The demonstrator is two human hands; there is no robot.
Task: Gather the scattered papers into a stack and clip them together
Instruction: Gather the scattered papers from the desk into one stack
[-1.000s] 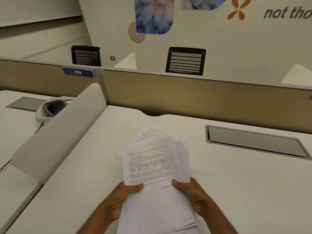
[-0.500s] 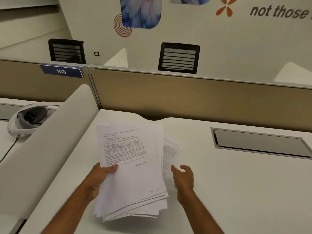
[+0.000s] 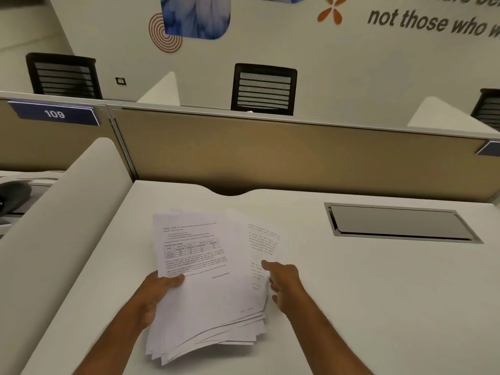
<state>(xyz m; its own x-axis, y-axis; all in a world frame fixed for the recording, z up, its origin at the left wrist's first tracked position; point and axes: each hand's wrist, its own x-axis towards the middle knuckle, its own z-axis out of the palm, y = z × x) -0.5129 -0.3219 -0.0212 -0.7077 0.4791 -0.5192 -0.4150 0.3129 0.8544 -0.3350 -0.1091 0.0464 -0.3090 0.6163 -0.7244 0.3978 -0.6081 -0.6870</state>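
Observation:
A loose stack of printed white papers [image 3: 208, 282] is held above the white desk [image 3: 378, 293], its sheets fanned out at the lower edge. My left hand [image 3: 155, 296] grips the stack at its left edge, thumb on top of the front page. One more printed sheet [image 3: 263, 242] sticks out from behind the stack on the right. My right hand [image 3: 284, 282] is at the stack's right edge with its fingertips on that sheet; whether it grips the sheet is unclear. No clip is in view.
A grey cable hatch [image 3: 400, 223] is set into the desk at the right. A tan partition [image 3: 270, 152] closes the desk's far side, and a curved white divider [image 3: 62, 226] bounds it on the left. Black chairs [image 3: 263, 89] stand beyond.
My right hand let go of the stack's lower right edge. The stack swung left in my left hand, and my right hand has now reached to the sheet sticking out on the right.

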